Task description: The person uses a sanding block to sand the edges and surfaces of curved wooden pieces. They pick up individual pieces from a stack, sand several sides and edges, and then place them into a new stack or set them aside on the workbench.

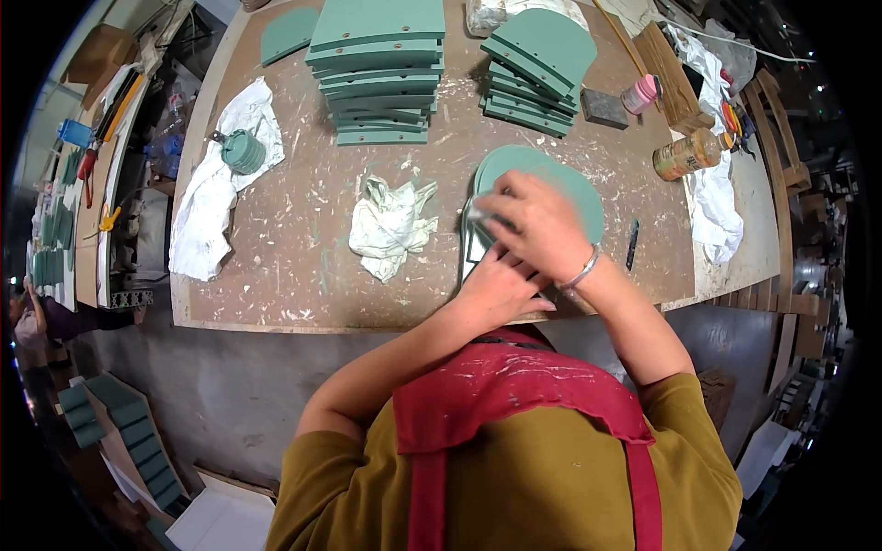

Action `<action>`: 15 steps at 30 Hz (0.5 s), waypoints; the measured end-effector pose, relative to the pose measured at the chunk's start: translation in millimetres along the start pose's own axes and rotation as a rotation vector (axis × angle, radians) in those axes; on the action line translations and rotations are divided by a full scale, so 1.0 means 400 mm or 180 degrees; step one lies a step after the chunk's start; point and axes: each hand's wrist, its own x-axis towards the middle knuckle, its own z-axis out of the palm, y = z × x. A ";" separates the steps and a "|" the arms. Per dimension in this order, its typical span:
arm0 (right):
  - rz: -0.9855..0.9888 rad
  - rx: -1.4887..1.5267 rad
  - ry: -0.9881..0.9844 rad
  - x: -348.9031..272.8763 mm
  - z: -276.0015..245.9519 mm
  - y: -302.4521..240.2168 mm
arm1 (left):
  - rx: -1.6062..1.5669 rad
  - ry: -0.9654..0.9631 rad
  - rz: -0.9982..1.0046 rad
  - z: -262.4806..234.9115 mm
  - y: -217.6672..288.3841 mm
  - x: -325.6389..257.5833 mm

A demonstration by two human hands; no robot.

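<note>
A green rounded panel (583, 197) lies near the table's front edge, with a second green edge and a white-edged piece with a dark outline (473, 248) showing beside it on the left. My right hand (536, 220), slightly blurred, is over the panel with its fingers curled around something small and whitish at its left edge, too unclear to name. Below it, my left hand (496, 292) rests by the near side of the panel, its fingers spread and partly covered by my right wrist. A crumpled white cloth (390, 228) lies left of the hands.
Stacked green panels stand in a tall pile (377, 78) and a shorter pile (533, 78) at the back. A green jar (243, 151) sits on a white cloth at left. On the right are a dark block (604, 108), a pink bottle (641, 94), a yellowish bottle (689, 154) and a dark slim tool (633, 243).
</note>
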 end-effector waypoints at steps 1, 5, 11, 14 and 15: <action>-0.0091 0.0059 -0.0104 -0.003 0.008 -0.010 | -0.0008 -0.0002 0.0010 0.005 0.000 0.001; -0.0080 0.0024 0.0038 -0.002 0.029 0.020 | -0.0089 -0.0117 -0.0188 -0.009 -0.002 0.002; 0.0155 -0.0240 0.0447 -0.003 0.005 0.065 | -0.0215 -0.0011 -0.0019 -0.023 0.008 0.013; -0.0185 0.0023 0.0082 -0.004 0.022 -0.006 | -0.0446 -0.0116 -0.0251 -0.018 0.005 0.012; -0.0175 0.0019 0.0088 -0.004 0.023 -0.003 | -0.0744 -0.0118 -0.0469 -0.018 0.007 0.014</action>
